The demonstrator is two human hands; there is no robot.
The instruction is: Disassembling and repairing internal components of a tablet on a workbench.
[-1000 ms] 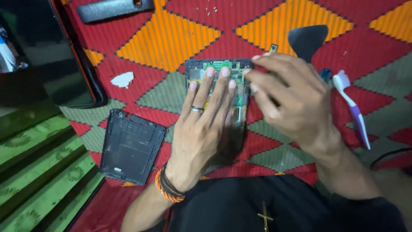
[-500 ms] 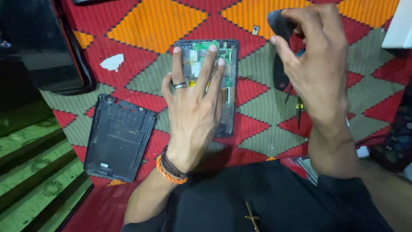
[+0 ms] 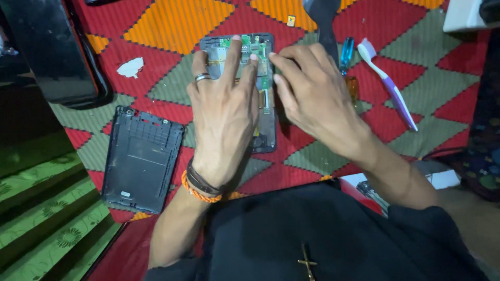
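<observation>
An opened tablet (image 3: 263, 99) lies face down on the patterned mat, its green circuit board and ribbon cables bared at the far end. My left hand (image 3: 224, 112), a ring on one finger and bands at the wrist, lies flat on the tablet with fingers spread, holding it down. Beside it on the right, my right hand (image 3: 312, 99) has its fingertips at the tablet's right edge near the board; whether it grips anything small is hidden. The removed black back cover (image 3: 139, 158) rests to the left.
A white-and-purple toothbrush (image 3: 388, 83) and a blue-handled screwdriver (image 3: 346, 52) lie right of the tablet, a dark spatula-like tool (image 3: 324, 21) above. A black screen panel (image 3: 47, 49) sits top left, near a white scrap (image 3: 130, 66). Green striped fabric (image 3: 41, 218) borders the left.
My right hand came down from the dark tool at the upper right to the tablet's right edge. My left hand stayed pressed on the tablet. The view shifted slightly.
</observation>
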